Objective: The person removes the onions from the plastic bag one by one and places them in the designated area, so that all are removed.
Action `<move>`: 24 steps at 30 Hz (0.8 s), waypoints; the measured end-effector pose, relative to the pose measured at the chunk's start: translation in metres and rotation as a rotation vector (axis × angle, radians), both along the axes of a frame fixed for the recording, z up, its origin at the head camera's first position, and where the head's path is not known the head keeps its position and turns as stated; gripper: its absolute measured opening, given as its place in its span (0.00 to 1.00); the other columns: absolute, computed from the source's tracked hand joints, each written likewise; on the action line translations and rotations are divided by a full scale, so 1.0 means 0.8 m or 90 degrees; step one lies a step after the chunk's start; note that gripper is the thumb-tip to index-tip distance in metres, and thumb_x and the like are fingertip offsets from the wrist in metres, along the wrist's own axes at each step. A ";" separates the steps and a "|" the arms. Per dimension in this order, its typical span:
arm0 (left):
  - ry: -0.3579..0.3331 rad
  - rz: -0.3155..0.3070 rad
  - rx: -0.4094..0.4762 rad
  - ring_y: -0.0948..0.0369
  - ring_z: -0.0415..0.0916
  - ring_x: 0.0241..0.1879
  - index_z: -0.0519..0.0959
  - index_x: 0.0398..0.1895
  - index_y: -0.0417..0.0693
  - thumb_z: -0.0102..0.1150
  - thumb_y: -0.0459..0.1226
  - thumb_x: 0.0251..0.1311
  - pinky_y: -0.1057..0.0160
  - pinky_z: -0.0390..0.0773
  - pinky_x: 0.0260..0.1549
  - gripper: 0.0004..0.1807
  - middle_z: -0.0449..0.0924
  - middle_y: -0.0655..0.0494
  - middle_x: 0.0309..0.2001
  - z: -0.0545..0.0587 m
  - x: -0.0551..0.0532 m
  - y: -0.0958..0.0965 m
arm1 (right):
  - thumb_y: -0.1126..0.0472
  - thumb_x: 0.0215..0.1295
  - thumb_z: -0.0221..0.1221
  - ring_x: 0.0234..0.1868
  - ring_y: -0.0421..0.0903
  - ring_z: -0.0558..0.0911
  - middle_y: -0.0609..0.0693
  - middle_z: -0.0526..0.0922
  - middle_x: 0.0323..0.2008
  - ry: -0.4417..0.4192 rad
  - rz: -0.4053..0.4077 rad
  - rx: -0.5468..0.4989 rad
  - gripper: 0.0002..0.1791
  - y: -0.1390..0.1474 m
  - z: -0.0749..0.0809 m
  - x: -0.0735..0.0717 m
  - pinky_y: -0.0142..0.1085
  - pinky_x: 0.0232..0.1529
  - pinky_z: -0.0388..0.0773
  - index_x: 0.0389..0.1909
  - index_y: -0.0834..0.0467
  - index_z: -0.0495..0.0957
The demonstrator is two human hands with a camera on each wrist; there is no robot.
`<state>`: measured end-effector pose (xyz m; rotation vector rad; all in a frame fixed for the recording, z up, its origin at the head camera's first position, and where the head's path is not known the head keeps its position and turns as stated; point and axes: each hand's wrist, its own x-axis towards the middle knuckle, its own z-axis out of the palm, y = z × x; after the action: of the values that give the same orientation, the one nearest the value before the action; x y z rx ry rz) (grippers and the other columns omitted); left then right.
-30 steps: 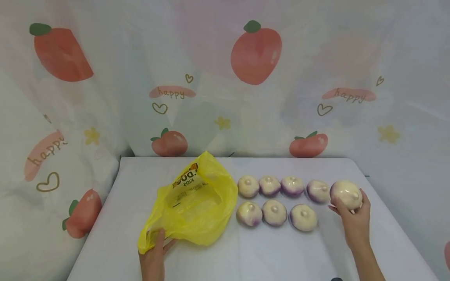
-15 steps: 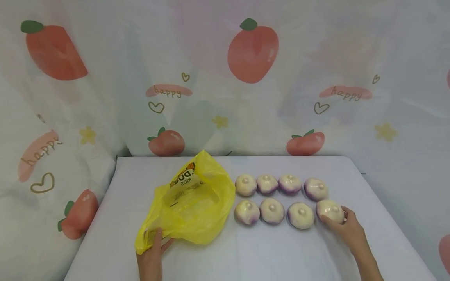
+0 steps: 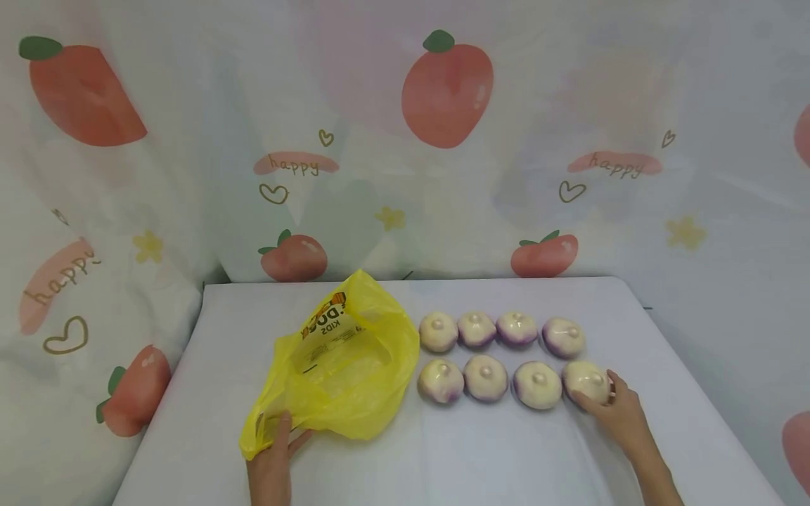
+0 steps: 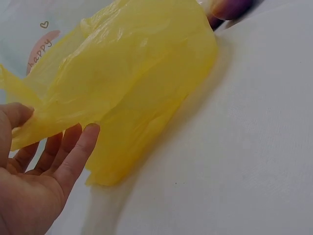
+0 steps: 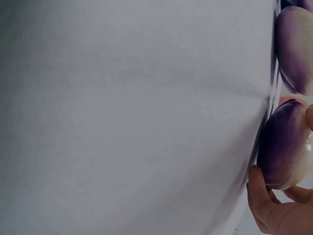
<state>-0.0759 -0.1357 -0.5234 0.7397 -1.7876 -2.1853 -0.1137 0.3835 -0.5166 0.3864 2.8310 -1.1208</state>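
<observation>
At the right end of the near row, my right hand (image 3: 623, 416) grips a cream-and-purple turnip (image 3: 586, 380), thumb on its near side and fingers round its right side. It sits at the tabletop, as the right wrist view also shows for this turnip (image 5: 283, 147). My left hand (image 3: 272, 464) holds the near left edge of a yellow plastic bag (image 3: 367, 414), whose mouth gapes upward. In the left wrist view, the thumb lies over the bag's edge and the fingers (image 4: 78, 156) reach beneath the film (image 4: 132, 83).
Several more turnips stand in two rows right of the bag, a far row (image 3: 476, 329) and a near row (image 3: 486, 379), nubs upward. A white cloth covers the table (image 3: 481, 464). Behind rises a fruit-printed curtain (image 3: 367, 91).
My right hand has brought its turnip from the far right down to the near row's right end and still grips it. The left hand stays at the bag; the head view has shifted slightly.
</observation>
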 end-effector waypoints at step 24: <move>0.134 -0.165 -0.058 0.50 0.32 0.71 0.43 0.74 0.44 0.39 0.51 0.72 0.35 0.32 0.65 0.36 0.39 0.46 0.73 -0.006 0.034 -0.064 | 0.52 0.73 0.45 0.59 0.80 0.49 0.83 0.50 0.60 0.227 0.001 0.038 0.37 -0.001 -0.004 0.004 0.75 0.57 0.44 0.66 0.78 0.46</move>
<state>-0.0488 -0.1870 -0.5283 0.2588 -1.9466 -2.2191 -0.1105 0.3825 -0.5197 0.2040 3.1733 -1.2159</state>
